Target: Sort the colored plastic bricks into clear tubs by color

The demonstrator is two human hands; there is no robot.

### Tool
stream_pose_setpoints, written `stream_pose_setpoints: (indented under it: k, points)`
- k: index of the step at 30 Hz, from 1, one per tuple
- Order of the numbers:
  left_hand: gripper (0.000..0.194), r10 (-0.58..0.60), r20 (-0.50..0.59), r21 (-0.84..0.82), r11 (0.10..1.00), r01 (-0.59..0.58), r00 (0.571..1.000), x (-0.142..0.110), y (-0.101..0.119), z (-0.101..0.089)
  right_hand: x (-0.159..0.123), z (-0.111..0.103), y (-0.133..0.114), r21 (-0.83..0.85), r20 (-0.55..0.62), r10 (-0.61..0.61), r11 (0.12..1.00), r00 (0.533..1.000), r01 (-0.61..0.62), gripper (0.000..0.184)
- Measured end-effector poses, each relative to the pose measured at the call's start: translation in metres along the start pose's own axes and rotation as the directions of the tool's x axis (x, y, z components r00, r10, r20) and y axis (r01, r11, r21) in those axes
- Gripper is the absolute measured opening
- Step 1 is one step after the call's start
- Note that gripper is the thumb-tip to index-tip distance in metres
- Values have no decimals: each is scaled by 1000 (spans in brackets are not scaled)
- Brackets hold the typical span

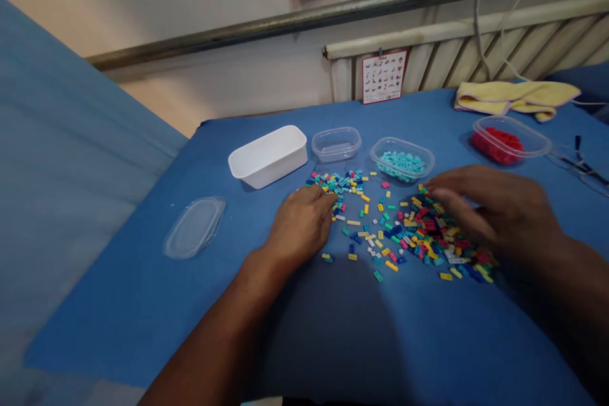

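Small toy building bricks in many colours lie loose on the blue tabletop, in a left heap [337,183] and a larger right heap [431,228], with several scattered between. At the left heap's near edge is my left hand [304,219], its fingers curled together; whatever they hold is hidden. My right hand [499,206] hovers over the right heap, thumb and fingers apart, with nothing visible between them. Beyond the hands, a clear tub [403,168] contains light blue bricks. Red bricks [497,143] fill part of another clear tub farther right.
A white rectangular bin [269,155] and a clear tub [337,143] without bricks stand behind the left heap. Clear lids [195,227] lie at left. Glasses [580,165] and a yellow cloth [516,98] rest at right. A wall with a pipe [266,26] borders the back.
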State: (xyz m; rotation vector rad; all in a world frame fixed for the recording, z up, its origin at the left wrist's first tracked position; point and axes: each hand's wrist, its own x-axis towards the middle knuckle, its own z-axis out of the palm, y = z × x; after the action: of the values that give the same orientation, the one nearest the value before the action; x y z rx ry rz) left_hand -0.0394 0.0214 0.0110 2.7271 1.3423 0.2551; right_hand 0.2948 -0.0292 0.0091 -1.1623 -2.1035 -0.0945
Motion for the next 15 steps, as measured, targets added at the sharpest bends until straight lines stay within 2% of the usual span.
stream_pose_setpoints:
  k: [1,2,4,5,8,11,13,15]
  points:
    - [30,-1,12,2,1000,1,1000,1,0,0,-1,-2,9,-61,-105,108,992,989,-115,22]
    - [30,-2,20,-5,1000,2,1000,1,0,0,-2,-3,18,-93,-206,207,969,956,-230,24]
    - [29,-4,35,-38,999,5,999,2,-1,-1,-5,1,38,-32,-347,388,905,854,-424,28]
    - [29,-8,38,-61,998,11,999,2,-2,-2,-6,5,48,34,-356,468,872,809,-489,28]
    - [25,-46,8,-189,981,47,999,1,-6,-7,-7,17,71,151,-228,657,753,718,-641,27]
    - [22,-182,-57,-335,930,153,982,0,-13,-15,-4,23,81,268,-133,775,628,617,-731,33]
    - [20,-283,-61,-384,892,239,957,-2,-17,-21,-2,24,81,288,-111,794,601,598,-745,36]
    - [19,-320,-23,-412,866,283,947,-3,-22,-27,-1,23,79,257,-102,782,618,615,-743,37]
